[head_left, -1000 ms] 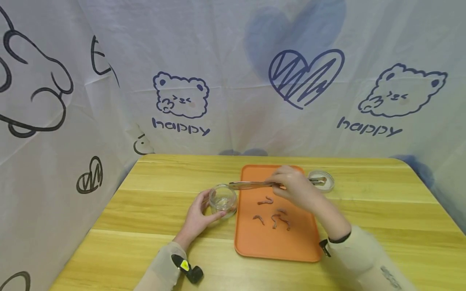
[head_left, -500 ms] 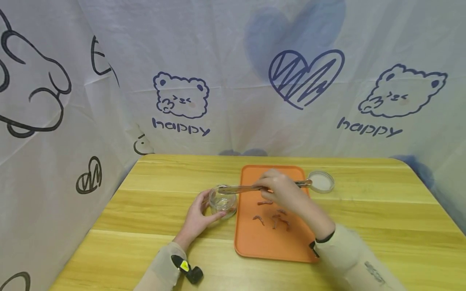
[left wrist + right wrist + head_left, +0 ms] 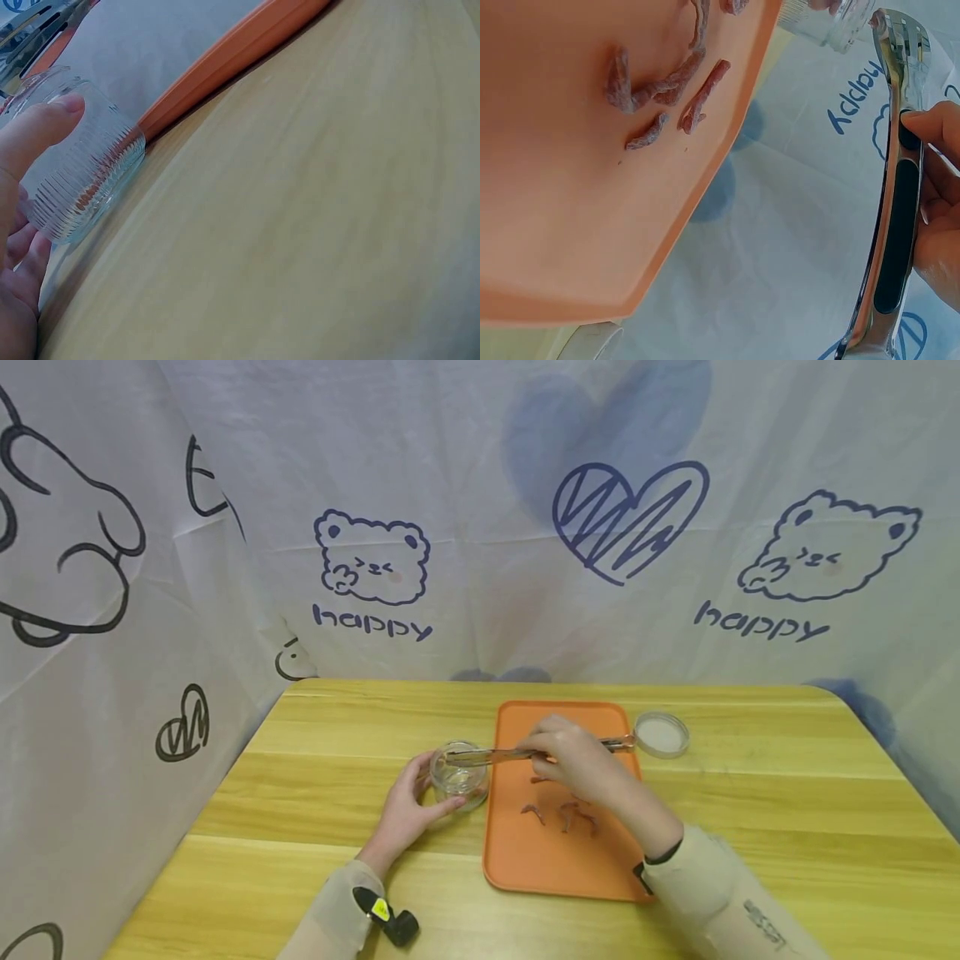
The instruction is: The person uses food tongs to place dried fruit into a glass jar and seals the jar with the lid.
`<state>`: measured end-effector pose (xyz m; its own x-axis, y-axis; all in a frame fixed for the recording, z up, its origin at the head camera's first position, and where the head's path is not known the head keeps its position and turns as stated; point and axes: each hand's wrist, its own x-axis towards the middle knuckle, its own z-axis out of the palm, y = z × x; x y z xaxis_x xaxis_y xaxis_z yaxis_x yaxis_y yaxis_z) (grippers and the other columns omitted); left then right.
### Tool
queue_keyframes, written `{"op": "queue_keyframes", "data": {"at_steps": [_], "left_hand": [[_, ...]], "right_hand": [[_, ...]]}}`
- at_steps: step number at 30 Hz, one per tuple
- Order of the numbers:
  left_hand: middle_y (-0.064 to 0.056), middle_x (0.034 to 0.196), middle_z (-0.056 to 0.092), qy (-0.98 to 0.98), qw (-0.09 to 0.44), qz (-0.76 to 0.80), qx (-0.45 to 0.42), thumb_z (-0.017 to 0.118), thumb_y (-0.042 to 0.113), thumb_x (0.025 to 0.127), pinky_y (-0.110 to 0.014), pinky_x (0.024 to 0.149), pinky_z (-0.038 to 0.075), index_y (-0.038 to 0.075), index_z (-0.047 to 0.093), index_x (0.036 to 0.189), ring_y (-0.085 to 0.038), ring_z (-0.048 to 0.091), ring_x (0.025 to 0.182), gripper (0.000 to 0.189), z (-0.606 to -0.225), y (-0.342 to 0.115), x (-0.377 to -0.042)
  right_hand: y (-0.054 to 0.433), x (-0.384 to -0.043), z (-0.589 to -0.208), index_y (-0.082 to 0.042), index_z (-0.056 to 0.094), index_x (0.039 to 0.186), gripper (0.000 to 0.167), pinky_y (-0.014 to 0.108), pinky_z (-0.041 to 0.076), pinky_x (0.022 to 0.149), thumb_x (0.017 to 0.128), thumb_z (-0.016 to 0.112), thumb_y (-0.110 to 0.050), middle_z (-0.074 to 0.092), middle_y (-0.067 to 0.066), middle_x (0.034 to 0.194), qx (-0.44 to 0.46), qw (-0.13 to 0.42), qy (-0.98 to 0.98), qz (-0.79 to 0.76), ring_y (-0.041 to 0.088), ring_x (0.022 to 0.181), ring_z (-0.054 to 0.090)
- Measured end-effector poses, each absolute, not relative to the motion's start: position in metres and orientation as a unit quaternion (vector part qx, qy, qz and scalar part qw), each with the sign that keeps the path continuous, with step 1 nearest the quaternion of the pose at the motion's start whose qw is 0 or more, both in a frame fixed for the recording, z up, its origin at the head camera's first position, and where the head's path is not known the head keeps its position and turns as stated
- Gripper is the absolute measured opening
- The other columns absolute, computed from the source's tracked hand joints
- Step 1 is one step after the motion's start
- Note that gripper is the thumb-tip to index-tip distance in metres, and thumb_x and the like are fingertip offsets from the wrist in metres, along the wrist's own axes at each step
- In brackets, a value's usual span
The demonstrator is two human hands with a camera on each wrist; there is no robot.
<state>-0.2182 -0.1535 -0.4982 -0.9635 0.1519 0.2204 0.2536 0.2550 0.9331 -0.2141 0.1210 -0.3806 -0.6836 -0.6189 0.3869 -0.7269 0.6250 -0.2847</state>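
Observation:
My left hand point(image 3: 408, 810) holds a clear glass jar point(image 3: 459, 789) upright beside the tray, thumb on the near side and fingers behind. Ribbed glass shows on the jar point(image 3: 90, 176) in the left wrist view. My right hand point(image 3: 573, 756) grips metal tongs point(image 3: 896, 232) with black handle inlays. The tongs' slotted tips point(image 3: 465, 759) are over the jar's mouth. A small reddish bit point(image 3: 880, 26) appears at the tips in the right wrist view. Several thin reddish-brown strips, like dried meat point(image 3: 679, 79), lie on an orange tray point(image 3: 570, 868); my right hand partly hides them in the head view.
A round clear lid point(image 3: 662, 735) lies on the wooden table point(image 3: 787, 793), just right of the tray's far corner. Behind the table hangs a white printed cloth point(image 3: 480, 527).
My right hand has moved left and slightly nearer, bringing the tongs' tips from beside the jar's rim to over its mouth. The left hand and jar have stayed put.

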Motion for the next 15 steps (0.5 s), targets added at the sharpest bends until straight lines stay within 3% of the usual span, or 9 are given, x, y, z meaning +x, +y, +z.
{"op": "queue_keyframes", "data": {"at_steps": [15], "left_hand": [[-0.007,0.132,0.051,-0.795,0.047,-0.591,-0.13,0.086,0.015,0.071,-0.031,0.11,0.036,0.007,0.046,0.135,-0.024,0.048,0.123,0.075,-0.4961,-0.1528,-0.2162]], "right_hand": [[0.1219,-0.213,-0.3811,-0.008,0.072,0.102,0.017,0.024,0.052,0.066,0.085,0.072,-0.006,0.062,0.001,0.094,0.375,0.133,-0.891,0.219,0.015,0.086,0.055]]}}
